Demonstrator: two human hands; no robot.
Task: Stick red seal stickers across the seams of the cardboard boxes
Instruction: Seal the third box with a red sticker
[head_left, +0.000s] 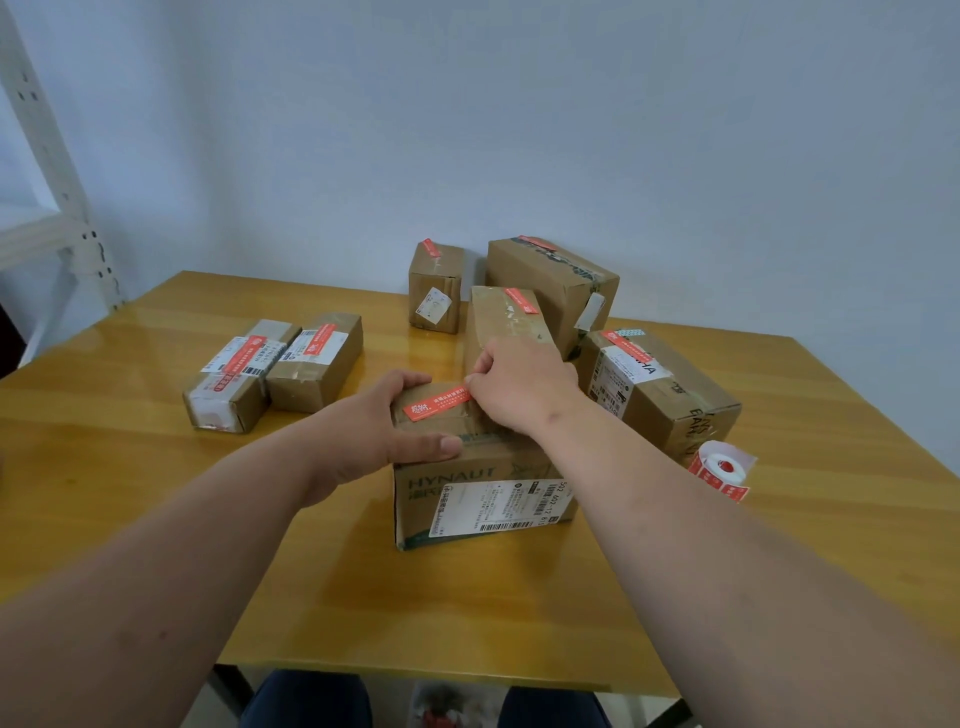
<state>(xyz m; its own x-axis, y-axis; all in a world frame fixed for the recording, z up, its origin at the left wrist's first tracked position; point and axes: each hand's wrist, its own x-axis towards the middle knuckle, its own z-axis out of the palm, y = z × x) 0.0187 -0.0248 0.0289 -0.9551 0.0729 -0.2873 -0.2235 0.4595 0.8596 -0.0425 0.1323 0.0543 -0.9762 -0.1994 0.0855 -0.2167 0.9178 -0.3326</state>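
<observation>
I am steadying the near box (483, 488) with my left hand (374, 426), its grip curled over the top left corner, thumb lying along the front edge and fingers wrapped over the far side. My right hand (519, 387) is pinching the far right end of a red sticker (436, 404), which is lying across the taped seam on the box top; its left end looks pressed down, the right end seems not quite flat yet.

What I am watching for: if I am pulling on that end while smoothing, the sticker may be creasing or lifting off the glossy tape beneath it, and it may end up skewed and miss the seam. Pressing hard at the corner might also be tipping or sliding the box on the shiny counter (156, 519), since only one hand is bracing it. The sticker roll (719, 470) is sitting near the counter's right edge, just beside a big box (670, 400), with its loose tail hanging out; a careless elbow could be knocking it off.

The counter is glossy yellow wood. Two boxes (270, 371) on the left and three at the far side, along with the big one on the right, are already wearing red strips. Behind is a plain pale wall, and a white metal rack (57, 197) is standing at the far left.
</observation>
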